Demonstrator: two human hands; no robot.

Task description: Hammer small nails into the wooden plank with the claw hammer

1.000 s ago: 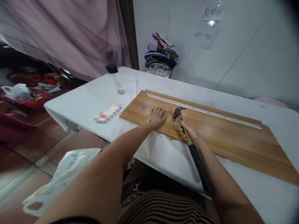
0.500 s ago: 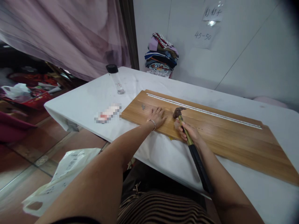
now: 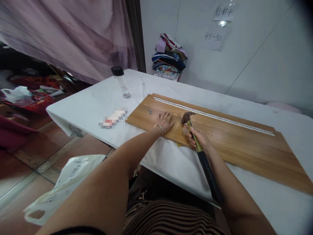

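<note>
My left hand (image 3: 164, 122) lies flat on the near edge of a brown wooden board (image 3: 249, 147), fingers stretched out, a bracelet at the wrist. In my right hand (image 3: 197, 137) is a claw hammer (image 3: 206, 169), gripped high on the handle close to its rusty head. The head is over the board and the black grip slants back toward my body. A small pile of nails (image 3: 150, 111) rests on the board, left of my left hand. Several tiny dark spots show on the wood to the right of the hammer.
Two pale measuring strips (image 3: 212, 115) run along the board's far side. A clear bottle with a black lid (image 3: 121, 83) and a blurred-out item (image 3: 113, 118) stand on the white-covered table (image 3: 95, 101). Folded clothes (image 3: 168, 58) are stacked by the wall. A plastic bag (image 3: 66, 186) hangs at lower left.
</note>
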